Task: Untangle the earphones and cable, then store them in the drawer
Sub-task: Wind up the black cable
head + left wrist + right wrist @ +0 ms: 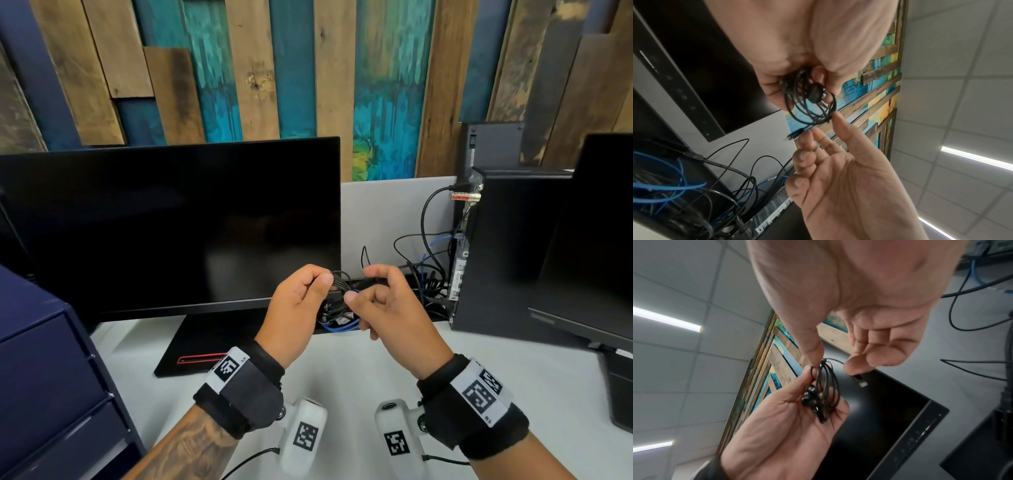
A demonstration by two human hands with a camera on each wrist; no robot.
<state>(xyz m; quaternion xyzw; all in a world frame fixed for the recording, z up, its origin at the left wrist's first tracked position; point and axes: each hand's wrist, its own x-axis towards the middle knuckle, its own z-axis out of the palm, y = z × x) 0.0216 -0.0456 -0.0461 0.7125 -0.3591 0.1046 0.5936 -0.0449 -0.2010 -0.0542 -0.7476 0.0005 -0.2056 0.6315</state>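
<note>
A small coil of thin black earphone wire (337, 286) hangs in the air between both hands, in front of the monitor's lower right corner. My left hand (322, 284) grips the coil (809, 105), and the two black earbuds (808, 400) lie against its fingers. My right hand (358, 286) meets the coil from the right. Its thumb tip (813, 358) touches the top of the loops. Its curled fingers hold the wire's loose end, and the small plug (859, 381) sticks out below them. The navy drawer unit (44, 377) stands at the left desk edge, its drawers shut.
A dark monitor (171, 222) stands right behind the hands, its base on the white desk (342, 377). A black computer tower (507, 246) and a second screen stand at the right. Blue and black cables (424, 274) lie tangled between monitor and tower.
</note>
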